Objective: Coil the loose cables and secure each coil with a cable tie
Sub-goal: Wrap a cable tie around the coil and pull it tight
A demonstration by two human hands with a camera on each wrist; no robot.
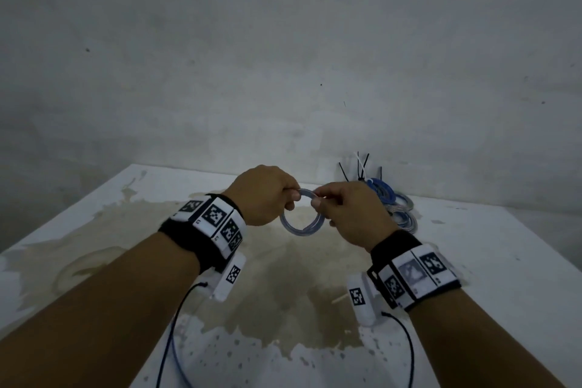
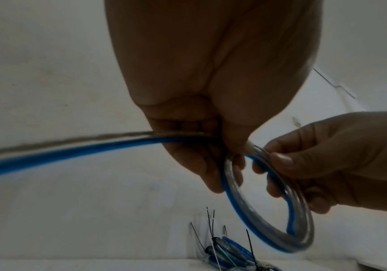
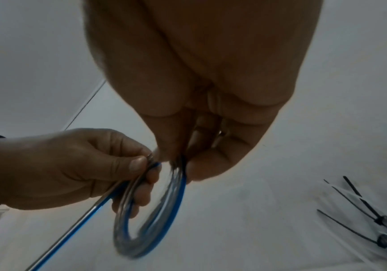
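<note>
A small coil of blue and clear cable [image 1: 302, 224] hangs in the air above the stained white table [image 1: 126, 217]. My left hand [image 1: 267, 195] pinches the coil's upper left side, and my right hand [image 1: 343, 208] pinches its upper right. In the left wrist view the coil [image 2: 269, 216] loops down between both hands, and a loose length of the same cable [image 2: 71, 152] runs off to the left from my left hand [image 2: 210, 146]. The right wrist view shows the coil [image 3: 155, 220] and its loose tail [image 3: 71, 231] slanting down left.
Finished blue cable coils [image 1: 400, 208] with black and white tie tails sticking up lie at the table's back right, by the grey wall [image 1: 283, 57]. The same pile [image 2: 227, 253] shows in the left wrist view. Thin black wrist-camera leads [image 1: 176, 324] hang below my forearms.
</note>
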